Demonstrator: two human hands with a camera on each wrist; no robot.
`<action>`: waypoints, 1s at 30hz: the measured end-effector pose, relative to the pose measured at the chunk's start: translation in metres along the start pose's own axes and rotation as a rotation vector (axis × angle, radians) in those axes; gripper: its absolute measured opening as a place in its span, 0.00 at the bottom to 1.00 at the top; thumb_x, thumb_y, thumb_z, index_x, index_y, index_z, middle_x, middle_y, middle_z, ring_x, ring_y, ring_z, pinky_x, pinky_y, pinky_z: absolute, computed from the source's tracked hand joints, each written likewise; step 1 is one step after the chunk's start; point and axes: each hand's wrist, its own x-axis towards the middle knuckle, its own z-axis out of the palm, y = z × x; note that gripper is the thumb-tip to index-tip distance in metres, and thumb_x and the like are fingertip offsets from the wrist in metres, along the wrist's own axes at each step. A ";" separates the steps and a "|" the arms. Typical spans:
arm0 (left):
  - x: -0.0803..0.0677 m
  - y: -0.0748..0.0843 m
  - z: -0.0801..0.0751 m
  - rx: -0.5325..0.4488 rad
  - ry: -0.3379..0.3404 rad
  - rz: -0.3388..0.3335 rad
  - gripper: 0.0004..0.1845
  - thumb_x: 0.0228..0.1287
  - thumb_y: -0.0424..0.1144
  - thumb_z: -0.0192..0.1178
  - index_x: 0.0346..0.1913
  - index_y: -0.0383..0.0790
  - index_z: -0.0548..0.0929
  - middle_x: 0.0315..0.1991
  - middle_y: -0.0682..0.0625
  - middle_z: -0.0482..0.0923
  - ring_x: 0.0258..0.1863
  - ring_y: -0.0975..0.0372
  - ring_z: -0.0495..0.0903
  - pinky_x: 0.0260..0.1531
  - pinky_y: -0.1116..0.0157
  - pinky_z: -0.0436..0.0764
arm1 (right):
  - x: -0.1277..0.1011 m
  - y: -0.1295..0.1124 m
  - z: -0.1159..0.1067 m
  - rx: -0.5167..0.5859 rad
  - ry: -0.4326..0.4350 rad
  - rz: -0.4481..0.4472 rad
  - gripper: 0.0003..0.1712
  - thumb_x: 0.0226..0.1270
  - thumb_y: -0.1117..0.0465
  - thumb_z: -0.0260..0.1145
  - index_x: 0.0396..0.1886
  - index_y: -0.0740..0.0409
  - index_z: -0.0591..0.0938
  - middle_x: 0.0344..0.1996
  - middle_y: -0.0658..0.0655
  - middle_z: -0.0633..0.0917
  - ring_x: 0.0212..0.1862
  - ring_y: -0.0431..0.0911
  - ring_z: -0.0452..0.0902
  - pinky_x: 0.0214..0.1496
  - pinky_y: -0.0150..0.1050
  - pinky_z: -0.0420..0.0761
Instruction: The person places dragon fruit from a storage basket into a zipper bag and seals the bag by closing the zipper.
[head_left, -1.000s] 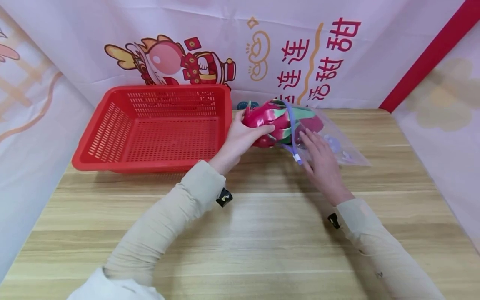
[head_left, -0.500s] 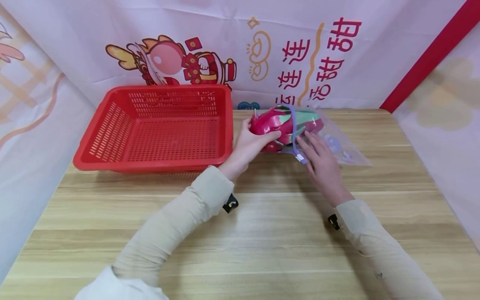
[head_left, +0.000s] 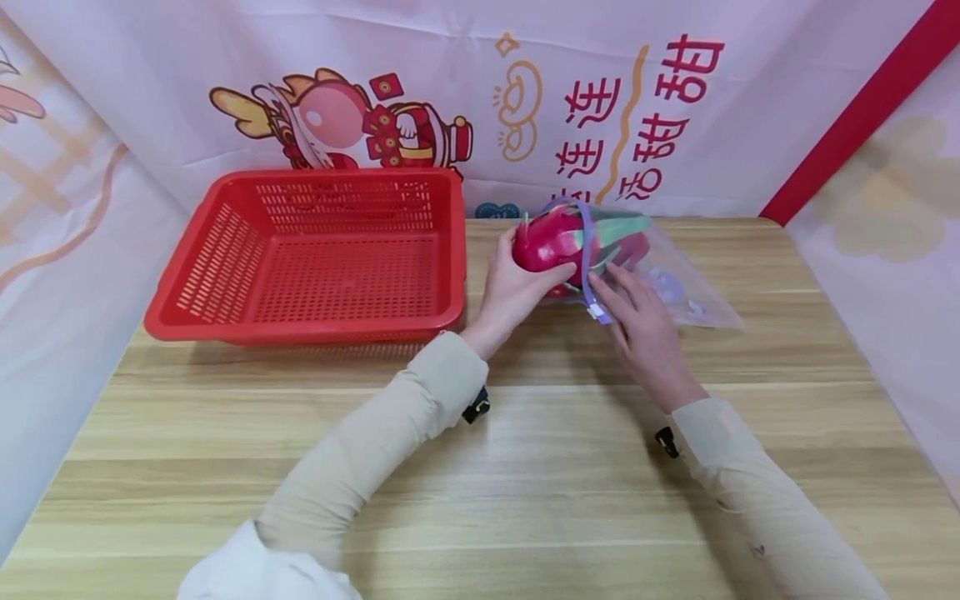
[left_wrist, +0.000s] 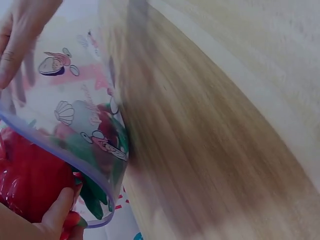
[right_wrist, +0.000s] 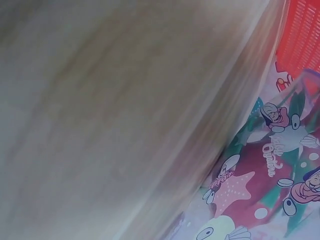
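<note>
A glossy pink-red dragon fruit (head_left: 547, 237) with green scales lies partly inside a clear zip bag (head_left: 697, 304), its near end sticking out of the purple-edged mouth. My left hand (head_left: 517, 287) grips that end, thumb in front. At the mouth, beside the white slider (head_left: 596, 312), my right hand (head_left: 645, 333) holds the bag, fingers on its near side; its thumb is partly hidden. More red and green shows deeper in the bag. In the left wrist view the dragon fruit (left_wrist: 30, 175) sits at the mouth of the printed bag (left_wrist: 75, 107).
Left of the bag stands a red perforated plastic basket (head_left: 345, 329), with nothing seen in it. Both are on a wood-grain table (head_left: 525, 467). A printed cloth (head_left: 480, 100) hangs along the back edge.
My left hand has moved right, pushing the dragon fruit deeper into the bag. The right hand has stayed almost in place at the bag's mouth. The basket has not moved.
</note>
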 end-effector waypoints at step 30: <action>0.000 -0.022 0.006 0.058 -0.085 0.138 0.47 0.50 0.45 0.72 0.72 0.54 0.56 0.68 0.48 0.60 0.67 0.55 0.63 0.60 0.55 0.77 | 0.006 0.023 -0.007 -0.115 -0.111 0.157 0.59 0.40 0.68 0.78 0.73 0.60 0.55 0.72 0.73 0.55 0.73 0.69 0.48 0.73 0.65 0.51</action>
